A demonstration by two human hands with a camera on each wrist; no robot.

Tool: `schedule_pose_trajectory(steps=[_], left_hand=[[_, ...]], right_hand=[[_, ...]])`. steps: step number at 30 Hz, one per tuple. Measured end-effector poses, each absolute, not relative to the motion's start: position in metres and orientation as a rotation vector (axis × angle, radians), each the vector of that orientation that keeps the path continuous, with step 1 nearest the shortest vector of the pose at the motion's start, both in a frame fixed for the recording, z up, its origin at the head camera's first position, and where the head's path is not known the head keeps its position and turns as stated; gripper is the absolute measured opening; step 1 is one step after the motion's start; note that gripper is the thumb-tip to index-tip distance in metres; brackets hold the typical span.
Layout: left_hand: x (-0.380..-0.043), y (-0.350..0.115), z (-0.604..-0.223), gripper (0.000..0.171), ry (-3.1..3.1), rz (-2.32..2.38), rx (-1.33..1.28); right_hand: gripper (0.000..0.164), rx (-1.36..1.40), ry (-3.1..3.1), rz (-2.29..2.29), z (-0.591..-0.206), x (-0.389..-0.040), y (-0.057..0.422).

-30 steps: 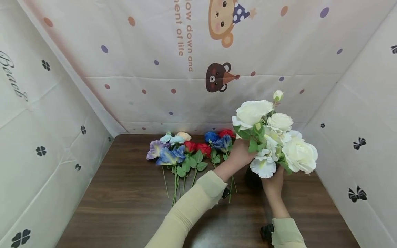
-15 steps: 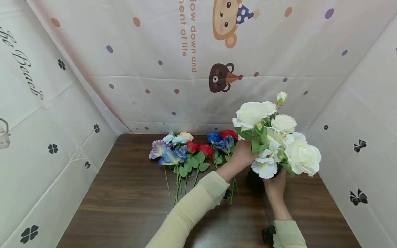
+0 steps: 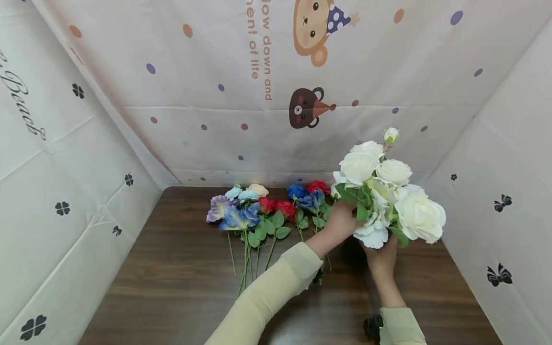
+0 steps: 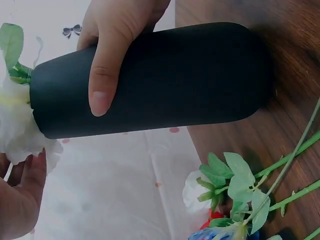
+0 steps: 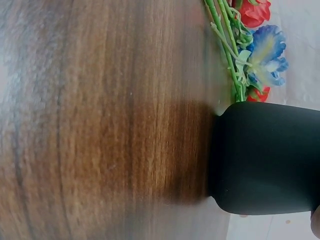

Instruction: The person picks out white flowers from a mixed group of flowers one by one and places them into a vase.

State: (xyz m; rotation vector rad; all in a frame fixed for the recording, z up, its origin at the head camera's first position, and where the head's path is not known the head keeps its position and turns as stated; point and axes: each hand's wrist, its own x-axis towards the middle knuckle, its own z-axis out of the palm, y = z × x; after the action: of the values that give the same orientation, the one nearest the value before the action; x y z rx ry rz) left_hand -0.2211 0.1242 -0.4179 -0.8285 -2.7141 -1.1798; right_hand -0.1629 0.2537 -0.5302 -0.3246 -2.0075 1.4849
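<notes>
A matte black vase (image 4: 190,75) stands upright on the table, with a bunch of white flowers (image 3: 392,191) and green leaves rising from its mouth. My right hand (image 3: 383,262) grips the vase's upper part; in the left wrist view its thumb (image 4: 106,75) lies along the dark side. My left hand (image 3: 342,223) is at the left of the bunch, below the leaves. In the left wrist view its bent fingers (image 4: 34,172) pinch at a white flower (image 4: 22,127) beside the vase mouth. Petals and leaves partly hide both hands in the head view.
On the brown wooden table (image 3: 172,287), left of the vase, lie loose flowers: a blue iris (image 3: 239,218), red roses (image 3: 284,208), a dark blue rose (image 3: 296,190) and several others, stems toward me. Printed cloth walls (image 3: 207,148) enclose the back and sides.
The large white bloom at the bunch's left has shifted right and turned, and the lower white flower has tilted. My left hand has moved slightly right; the right hand stays on the vase.
</notes>
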Motion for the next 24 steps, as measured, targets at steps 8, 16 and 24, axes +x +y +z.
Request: schedule_pose_trajectory(steps=[8,16,24], left_hand=[[-0.225,0.121,-0.413,0.046,-2.690,-1.233,-0.890],[-0.231,0.100,-0.423,0.022,-2.481,-1.275,-1.075],[-0.234,0.056,-0.419,0.022,-2.631,-1.163,-1.054]], right_hand=[[0.096,-0.323,-2.017,1.450,-0.529,-0.166,0.254],[0.099,-0.354,-2.120,1.479,-0.523,-0.160,0.260],[0.099,-0.319,-2.314,1.471,-0.511,-0.149,0.278]])
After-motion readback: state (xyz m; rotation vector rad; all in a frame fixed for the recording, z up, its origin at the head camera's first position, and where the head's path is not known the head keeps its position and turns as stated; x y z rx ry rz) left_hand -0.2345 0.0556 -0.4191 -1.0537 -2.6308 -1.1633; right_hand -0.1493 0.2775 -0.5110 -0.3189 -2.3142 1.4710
